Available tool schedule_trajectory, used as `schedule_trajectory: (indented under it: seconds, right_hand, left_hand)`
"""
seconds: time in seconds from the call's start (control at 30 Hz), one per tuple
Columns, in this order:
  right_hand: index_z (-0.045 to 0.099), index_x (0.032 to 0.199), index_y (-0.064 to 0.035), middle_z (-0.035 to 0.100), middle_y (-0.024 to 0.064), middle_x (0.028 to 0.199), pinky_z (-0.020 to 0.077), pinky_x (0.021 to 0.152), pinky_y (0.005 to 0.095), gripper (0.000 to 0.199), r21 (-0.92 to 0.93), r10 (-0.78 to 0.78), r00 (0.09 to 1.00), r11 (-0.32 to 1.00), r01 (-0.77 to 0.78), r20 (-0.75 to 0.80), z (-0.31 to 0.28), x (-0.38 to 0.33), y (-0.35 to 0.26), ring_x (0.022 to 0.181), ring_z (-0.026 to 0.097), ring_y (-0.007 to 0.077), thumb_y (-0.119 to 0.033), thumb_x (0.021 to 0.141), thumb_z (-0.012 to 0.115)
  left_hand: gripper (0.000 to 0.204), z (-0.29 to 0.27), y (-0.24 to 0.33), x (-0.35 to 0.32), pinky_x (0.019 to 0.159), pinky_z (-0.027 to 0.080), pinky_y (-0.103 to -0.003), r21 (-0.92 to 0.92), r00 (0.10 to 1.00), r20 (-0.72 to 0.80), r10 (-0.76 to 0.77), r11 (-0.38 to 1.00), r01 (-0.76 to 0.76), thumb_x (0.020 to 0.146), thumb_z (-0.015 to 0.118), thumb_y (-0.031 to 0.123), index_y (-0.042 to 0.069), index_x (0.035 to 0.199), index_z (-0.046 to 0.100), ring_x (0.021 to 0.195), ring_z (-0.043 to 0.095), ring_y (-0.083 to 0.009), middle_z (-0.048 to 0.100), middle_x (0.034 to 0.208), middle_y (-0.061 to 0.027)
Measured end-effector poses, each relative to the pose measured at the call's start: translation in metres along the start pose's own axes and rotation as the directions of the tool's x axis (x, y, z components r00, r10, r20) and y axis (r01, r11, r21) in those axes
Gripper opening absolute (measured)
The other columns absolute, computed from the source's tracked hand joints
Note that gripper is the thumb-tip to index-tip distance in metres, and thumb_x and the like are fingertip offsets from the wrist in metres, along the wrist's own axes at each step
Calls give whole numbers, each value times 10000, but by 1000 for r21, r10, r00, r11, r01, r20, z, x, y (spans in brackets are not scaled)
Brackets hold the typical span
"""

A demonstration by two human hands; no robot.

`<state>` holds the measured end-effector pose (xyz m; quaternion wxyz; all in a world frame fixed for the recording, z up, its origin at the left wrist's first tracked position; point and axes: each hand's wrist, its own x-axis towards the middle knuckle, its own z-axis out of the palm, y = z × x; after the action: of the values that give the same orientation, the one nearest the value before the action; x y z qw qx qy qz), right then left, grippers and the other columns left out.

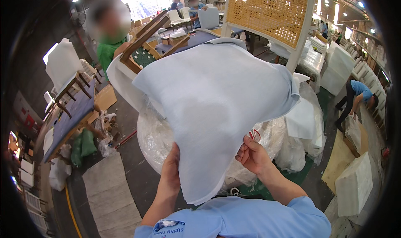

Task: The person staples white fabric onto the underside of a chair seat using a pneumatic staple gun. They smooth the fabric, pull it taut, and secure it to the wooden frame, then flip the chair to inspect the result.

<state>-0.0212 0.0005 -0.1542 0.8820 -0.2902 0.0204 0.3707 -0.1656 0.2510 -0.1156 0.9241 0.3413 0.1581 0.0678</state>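
Observation:
A large pale blue-white fabric sheet [213, 100] is spread in front of me, draped over a chair wrapped in clear plastic [156, 142]. My left hand [170, 171] grips the sheet's lower left edge, thumb side against the cloth. My right hand [251, 154] pinches the lower right edge with its fingertips. The chair's white frame with a woven cane back [267, 12] rises beyond the sheet. Most of the chair seat is hidden by the cloth.
A person in a green top [109, 50] stands at the left behind a wooden chair frame [144, 41]. Another person in blue [357, 98] bends over at the right. White foam blocks [354, 183], plastic bags and upturned chairs [69, 83] surround me.

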Motion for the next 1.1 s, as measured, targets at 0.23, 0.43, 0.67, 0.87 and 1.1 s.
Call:
schedule_trajectory:
  seconds: [0.23,0.43,0.67,0.87,1.1]
  right_hand:
    - [662,826,-141,667,29,704,490,658,379,200,-35,-96,995,995,96,17,-11,10,5,627,626,216,-217,1010,674]
    - [637,835,-139,643,25,709,469,669,350,221,-69,-75,995,994,79,65,-11,13,4,649,612,200,-256,1023,653]
    - [625,875,-144,601,-8,711,461,663,333,209,-98,-108,990,988,117,92,-6,14,8,677,588,158,-277,1037,630]
    - [624,871,-148,607,-16,708,465,650,327,216,-115,-142,989,982,147,48,-2,12,10,667,592,149,-278,1044,622]
    - [619,863,-151,612,-11,702,463,649,325,223,-137,-148,988,979,153,46,3,11,9,653,589,154,-278,1046,619]
  left_hand:
    - [679,-19,-4,-1,1116,461,-428,139,1000,-28,-4,990,8,1048,517,538,19,1484,491,1311,577,-290,580,1429,-185]
    - [687,-28,22,41,1131,430,-428,65,999,12,42,997,-42,1061,484,525,16,1521,441,1339,551,-283,572,1439,-181]
    - [692,-17,19,71,1105,466,-434,101,994,51,95,990,-99,1071,485,519,-9,1516,431,1304,569,-281,552,1440,-203]
    - [653,-18,20,74,1059,494,-420,179,987,-79,138,976,-122,1091,437,503,-16,1485,461,1261,602,-278,581,1409,-198]
    - [684,-19,46,113,1029,507,-377,230,977,-75,198,957,-176,1082,445,530,-28,1476,477,1253,611,-242,605,1405,-172]
